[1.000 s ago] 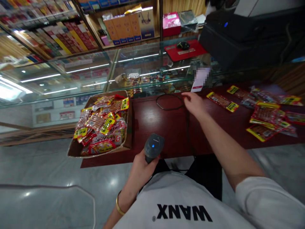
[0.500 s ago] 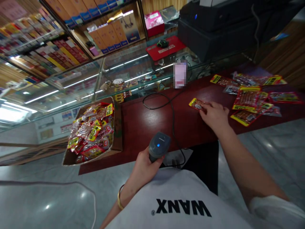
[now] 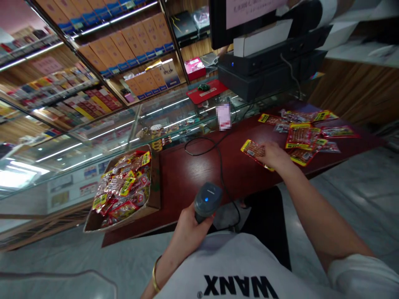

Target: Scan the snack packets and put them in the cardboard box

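My left hand (image 3: 191,228) is wrapped round the handle of a dark grey barcode scanner (image 3: 208,200), whose blue light is lit. The scanner is held above the front edge of the dark red counter (image 3: 187,182). On the right, my right hand (image 3: 273,156) grips one end of a red and yellow snack packet (image 3: 252,152); the fingertips are partly hidden. Beyond that hand lies a loose pile of similar snack packets (image 3: 299,136). At the left, an open cardboard box (image 3: 155,182) holds many more such packets.
A black cable (image 3: 222,166) loops across the counter. Behind it stand a glass display case (image 3: 174,112), a small pink sign (image 3: 223,116), a red mat (image 3: 207,92) with a mouse, and a black monitor (image 3: 215,25) with dark equipment. Shelves of boxed goods fill the back.
My right hand has drawn back slightly with the packet, more of which now shows. The camera view has tilted up, bringing the monitor in. The scanner stays in my left hand.
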Available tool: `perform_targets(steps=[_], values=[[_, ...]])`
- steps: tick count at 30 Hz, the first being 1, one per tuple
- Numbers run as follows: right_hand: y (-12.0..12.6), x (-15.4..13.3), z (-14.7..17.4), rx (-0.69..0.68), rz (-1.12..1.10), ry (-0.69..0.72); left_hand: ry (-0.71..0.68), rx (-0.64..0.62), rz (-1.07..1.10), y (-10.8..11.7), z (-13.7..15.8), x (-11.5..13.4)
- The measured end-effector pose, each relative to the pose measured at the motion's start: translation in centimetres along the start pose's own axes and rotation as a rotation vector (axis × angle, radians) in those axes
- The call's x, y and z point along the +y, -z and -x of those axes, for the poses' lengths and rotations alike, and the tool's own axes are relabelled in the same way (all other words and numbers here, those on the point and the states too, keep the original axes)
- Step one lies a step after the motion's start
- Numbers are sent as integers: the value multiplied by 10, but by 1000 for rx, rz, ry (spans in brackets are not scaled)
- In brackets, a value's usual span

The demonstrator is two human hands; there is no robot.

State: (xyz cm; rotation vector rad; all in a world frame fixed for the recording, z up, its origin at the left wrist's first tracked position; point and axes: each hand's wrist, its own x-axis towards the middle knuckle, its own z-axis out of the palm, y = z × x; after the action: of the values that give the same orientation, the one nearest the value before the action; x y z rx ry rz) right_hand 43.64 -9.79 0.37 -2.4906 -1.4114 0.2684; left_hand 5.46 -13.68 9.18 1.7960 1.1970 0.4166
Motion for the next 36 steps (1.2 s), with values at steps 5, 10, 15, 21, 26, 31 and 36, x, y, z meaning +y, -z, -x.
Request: perform_targets(steps=[5,10,15,21,26,31,36], values=[[2,-19,19,-90,-348,115,21,-8,27,-4,10,-3],[0,-57,38,-300,-619,247,65,13,70,-3,21,-8],[-1,-97,38,-459,-628,331,81,64,63,6,27,-19],[-11,-130,25,-489,-614,376,125,125,78,18,23,-42],[-28,-152,11,-533,-627,396,177,165,137,31,13,-50],[-36,-173,-2,-607,-671,423,160,192,200,38,-2,-52],[-35,-178,-17,-628,-648,447,156,188,199,41,-17,-55]])
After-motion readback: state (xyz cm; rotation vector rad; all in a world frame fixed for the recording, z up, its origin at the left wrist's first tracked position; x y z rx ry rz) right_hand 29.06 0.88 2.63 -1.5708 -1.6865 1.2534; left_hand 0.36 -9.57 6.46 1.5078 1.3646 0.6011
